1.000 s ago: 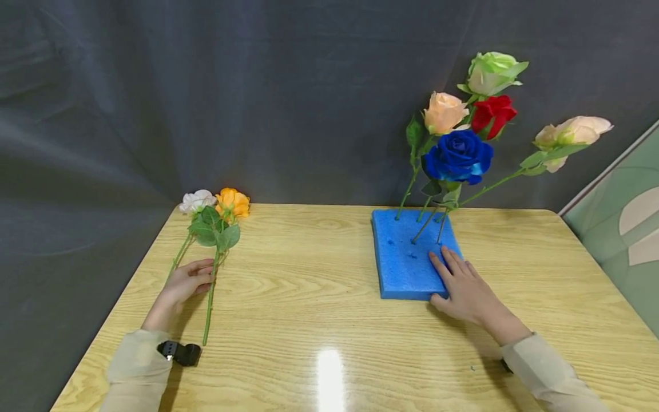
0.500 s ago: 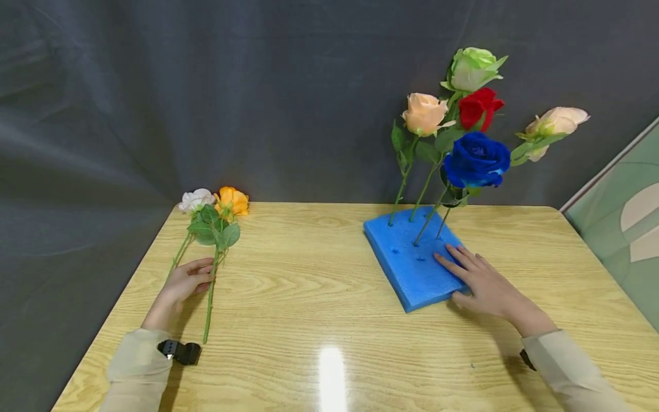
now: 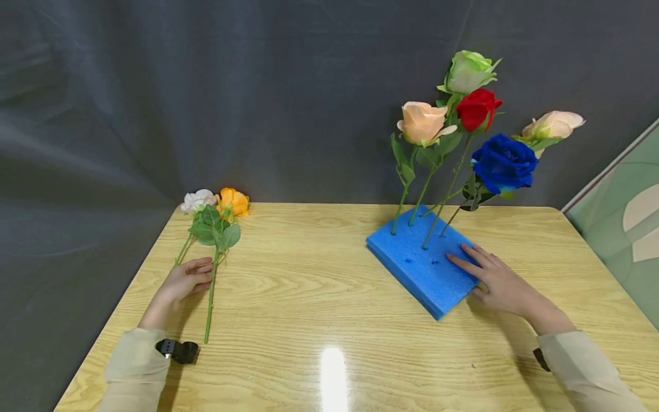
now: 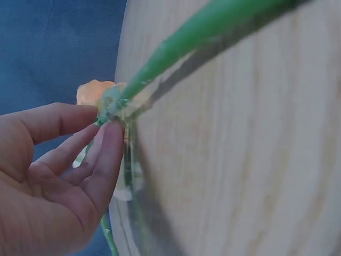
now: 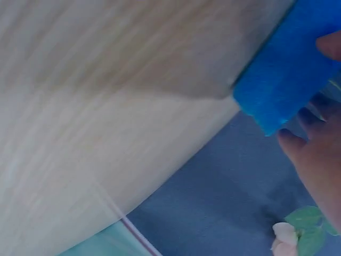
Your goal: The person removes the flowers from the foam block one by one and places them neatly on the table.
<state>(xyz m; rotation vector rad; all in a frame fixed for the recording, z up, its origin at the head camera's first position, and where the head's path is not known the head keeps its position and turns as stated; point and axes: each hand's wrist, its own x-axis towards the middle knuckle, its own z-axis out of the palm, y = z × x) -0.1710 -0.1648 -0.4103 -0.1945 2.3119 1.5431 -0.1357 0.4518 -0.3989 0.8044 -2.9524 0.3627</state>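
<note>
My left hand pinches the stem of an orange rose lying on the table at the left. In the left wrist view the thumb and fingertips meet at the green stem. A white rose lies beside it. My right hand rests with straight, spread fingers on the right edge of a blue foam block; its thumb is by the side face. Stuck in the block are a peach rose, a green rose, a red rose, a blue rose and a pale pink one.
A dark curtain hangs behind the wooden table. At the right stands a green panel. The pale pink and blue roses lean out to the right. Holes show in the foam's top.
My right hand has turned the foam block anticlockwise and moved rightward, its front corner now pointing toward me. The blue rose has swung right with it. My left hand has hardly moved.
</note>
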